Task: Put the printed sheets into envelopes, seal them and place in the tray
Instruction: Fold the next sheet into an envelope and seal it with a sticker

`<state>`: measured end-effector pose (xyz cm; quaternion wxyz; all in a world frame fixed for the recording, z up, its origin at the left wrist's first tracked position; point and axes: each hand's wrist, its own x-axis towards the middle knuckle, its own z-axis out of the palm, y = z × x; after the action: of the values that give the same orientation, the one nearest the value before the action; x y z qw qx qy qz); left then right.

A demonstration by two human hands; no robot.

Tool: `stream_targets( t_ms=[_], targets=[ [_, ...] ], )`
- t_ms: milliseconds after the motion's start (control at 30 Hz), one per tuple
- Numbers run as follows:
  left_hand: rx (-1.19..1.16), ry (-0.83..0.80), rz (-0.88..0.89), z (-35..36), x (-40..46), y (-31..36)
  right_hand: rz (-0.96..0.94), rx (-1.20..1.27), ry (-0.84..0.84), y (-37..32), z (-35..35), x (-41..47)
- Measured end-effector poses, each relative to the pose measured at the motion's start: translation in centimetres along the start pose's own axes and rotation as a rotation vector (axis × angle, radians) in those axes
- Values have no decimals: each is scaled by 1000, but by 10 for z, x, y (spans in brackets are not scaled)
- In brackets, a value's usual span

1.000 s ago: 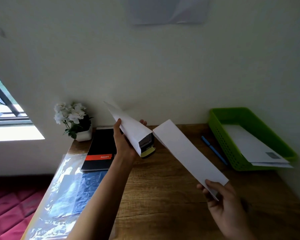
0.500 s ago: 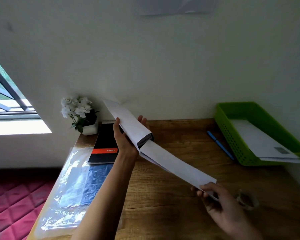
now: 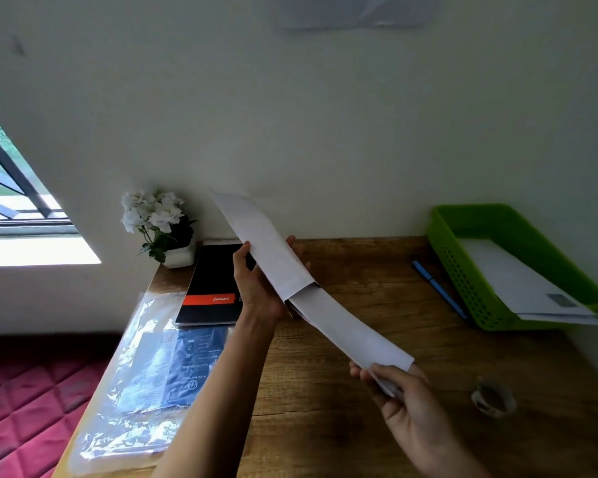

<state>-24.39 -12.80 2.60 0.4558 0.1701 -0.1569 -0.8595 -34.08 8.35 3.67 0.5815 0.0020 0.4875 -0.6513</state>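
Folded sheet (image 3: 353, 327) now deeper inside envelope (image 3: 270, 250), above desk (image 3: 359, 277).

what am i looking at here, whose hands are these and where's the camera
There is no machine: a person wears one camera on the head, looking down at their own hands. The left hand grips a white envelope, and the right hand pinches a folded sheet whose far end is in the envelope's mouth. On the wooden desk lie a black notebook, a clear plastic packet, a blue pen, a tape roll and a potted plant. The green tray holds white envelopes.
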Motion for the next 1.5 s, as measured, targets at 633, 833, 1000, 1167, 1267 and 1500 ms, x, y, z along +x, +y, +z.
stream_targets(
  t_ms=[633, 833, 1000, 1167, 1267, 1500],
  targets=[
    [-11, 18, -29, -10, -13, 3, -272, -514, -95, 4, 62, 12],
    [-60, 28, -43, -10, -15, 5, -1199, -1358, -2, 35, 17, 24],
    [-63, 6, -64, -1, -16, -1, -1371, -1646, -27, 44, 12, 42],
    [-23, -9, -95, 6, -19, -5, -1395, -1656, 13, 32, 25, 44],
    [-11, -12, -79, 7, -18, -7, -1371, -1700, 16, 25, 33, 45],
    [-2, -70, -162, 9, -19, -17, -1159, -1884, 39, 15, 49, 49]
  ],
)
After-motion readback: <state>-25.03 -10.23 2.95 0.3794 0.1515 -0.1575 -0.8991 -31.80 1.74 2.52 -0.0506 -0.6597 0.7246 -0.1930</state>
